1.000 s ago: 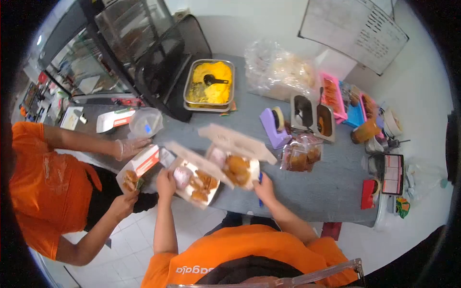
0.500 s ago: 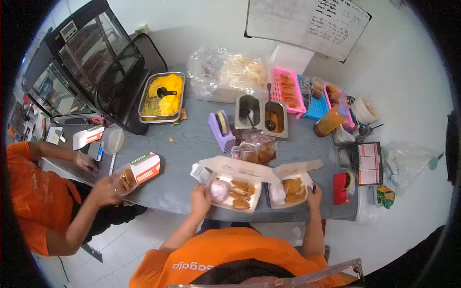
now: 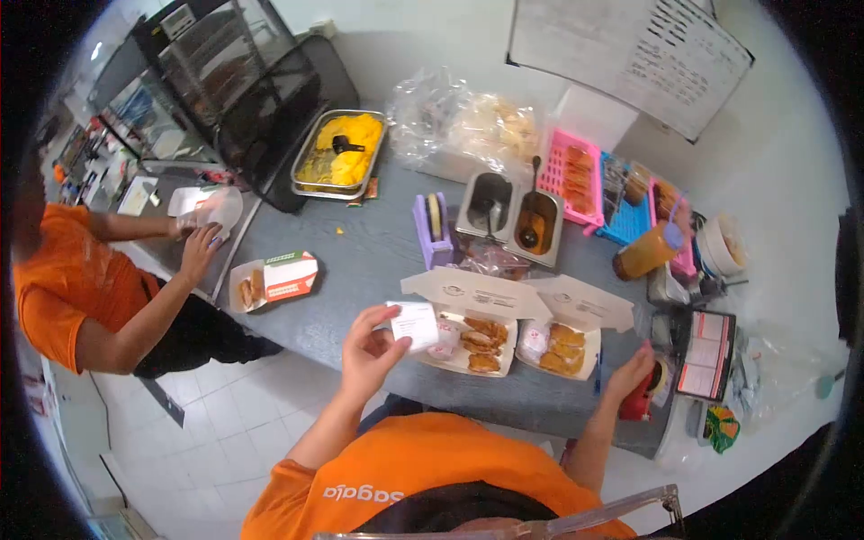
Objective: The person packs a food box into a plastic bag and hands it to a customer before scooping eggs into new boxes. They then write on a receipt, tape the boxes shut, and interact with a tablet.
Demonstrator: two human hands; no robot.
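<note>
White slip, light, probably floppy, best taken by its edge: left hand pinches it; right hand, loosely open, by the red dispenser.

Wearer's shirt was orange with white lettering; co-worker's shirt was orange too. Slip was white with dark print. Open boxes were off-white, with small dark print on the lids. Printed carton was white, green and orange-red. Baskets were pink and blue. Tape dispenser was purple, tray food yellow, scoop black, worktop grey.
</note>
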